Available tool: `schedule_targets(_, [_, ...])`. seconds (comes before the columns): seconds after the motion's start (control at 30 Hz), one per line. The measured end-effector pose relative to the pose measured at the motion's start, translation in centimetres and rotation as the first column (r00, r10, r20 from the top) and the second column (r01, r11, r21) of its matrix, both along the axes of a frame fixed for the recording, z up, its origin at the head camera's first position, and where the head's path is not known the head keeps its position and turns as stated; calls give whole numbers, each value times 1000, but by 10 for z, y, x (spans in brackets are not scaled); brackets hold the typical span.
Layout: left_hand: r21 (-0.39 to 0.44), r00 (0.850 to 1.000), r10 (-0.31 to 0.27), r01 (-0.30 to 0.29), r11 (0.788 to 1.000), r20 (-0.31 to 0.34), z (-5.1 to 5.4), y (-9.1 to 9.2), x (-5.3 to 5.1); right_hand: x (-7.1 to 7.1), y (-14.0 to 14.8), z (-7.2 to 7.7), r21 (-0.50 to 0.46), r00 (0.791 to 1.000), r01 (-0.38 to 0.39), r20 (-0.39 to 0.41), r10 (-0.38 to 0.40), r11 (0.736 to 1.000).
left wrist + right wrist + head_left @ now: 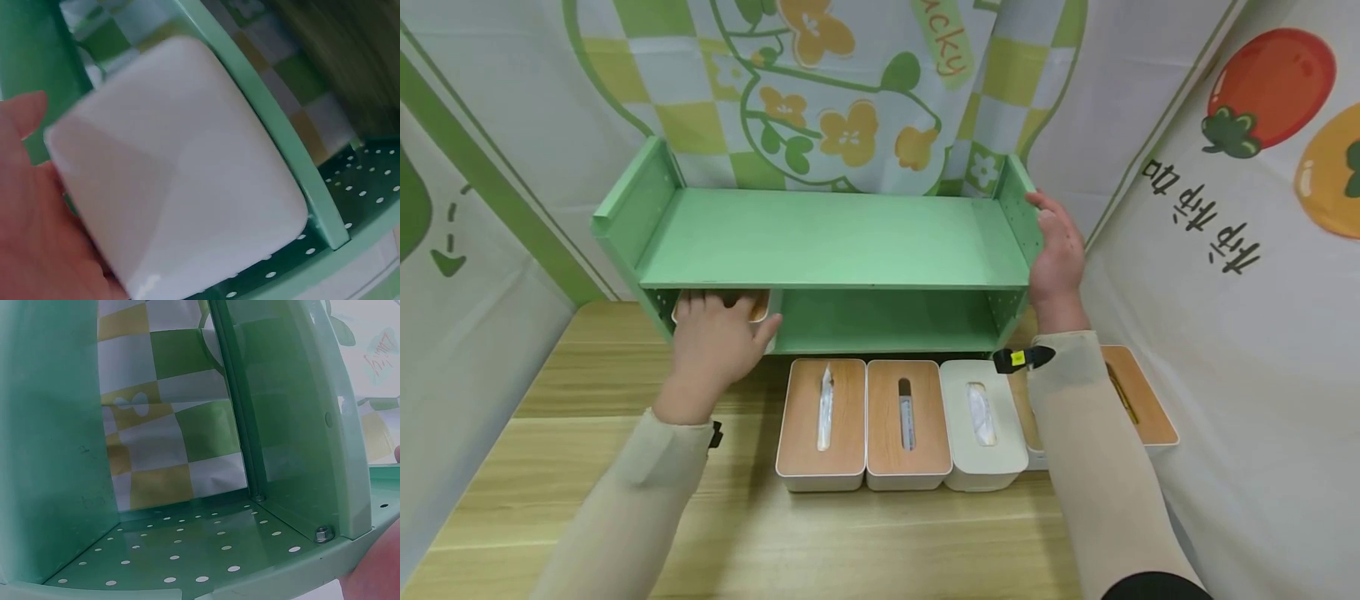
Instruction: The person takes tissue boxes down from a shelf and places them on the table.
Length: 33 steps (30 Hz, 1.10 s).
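Observation:
A green two-tier shelf (842, 237) stands at the back of the table. My left hand (715, 333) lies over a white tissue box (181, 175) with a wood-look top, at the left end of the lower tier. Its fingers reach across the top, and the thumb extends to the right. In the left wrist view, the box's plain white end faces the camera, close above the green plank. My right hand (1057, 258) rests against the shelf's right side panel, fingertips at its outer edge; the thumb is hidden in the head view.
Before the shelf stand two wood-topped tissue boxes (820, 417) side by side and a white tissue box (985, 425). Another wood-topped box (1138, 396) is partly behind the right sleeve. Printed cloth hangs behind and at both sides of the wooden table (730, 517).

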State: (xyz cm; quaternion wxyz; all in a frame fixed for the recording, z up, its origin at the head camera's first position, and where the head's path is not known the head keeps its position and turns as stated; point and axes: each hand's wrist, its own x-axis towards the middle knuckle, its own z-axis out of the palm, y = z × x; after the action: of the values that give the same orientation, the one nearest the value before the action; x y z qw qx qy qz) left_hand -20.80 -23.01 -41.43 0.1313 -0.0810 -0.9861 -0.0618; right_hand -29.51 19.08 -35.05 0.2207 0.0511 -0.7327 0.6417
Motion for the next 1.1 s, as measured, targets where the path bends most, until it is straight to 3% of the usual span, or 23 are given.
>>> schedule_targets(0.1, [-21, 999, 6, -5, 1000, 36, 1, -2, -6, 0, 0, 0, -5, 1000, -8, 1, 8, 1000])
schedule_targets(0.2, [-52, 996, 9, -4, 999, 86, 3, -2, -5, 0, -1, 0, -10, 1000, -12, -1, 12, 1000])
schedule_targets(0.33, [-67, 989, 8, 1, 998, 145, 7, 0, 6, 0, -1, 1, -12, 1000, -10, -6, 10, 1000])
schedule_targets(0.5, [-18, 974, 16, -13, 1000, 227, 14, 1, 23, 0, -3, 1, -14, 1000, -12, -12, 11, 1000])
schedule_targets(0.6, [0, 975, 7, -7, 1000, 220, 16, -1, 26, -1, -3, 2, -14, 1000, -12, -19, 12, 1000])
schedule_targets(0.83, [15, 974, -33, 31, 999, 222, 14, -6, 20, 0, -1, 2, -2, 1000, -2, -6, 2, 1000])
schedule_targets(1.1, [-9, 974, -31, 34, 999, 223, 18, -1, 31, 0, 0, 1, 5, 1000, 2, 4, -2, 1000])
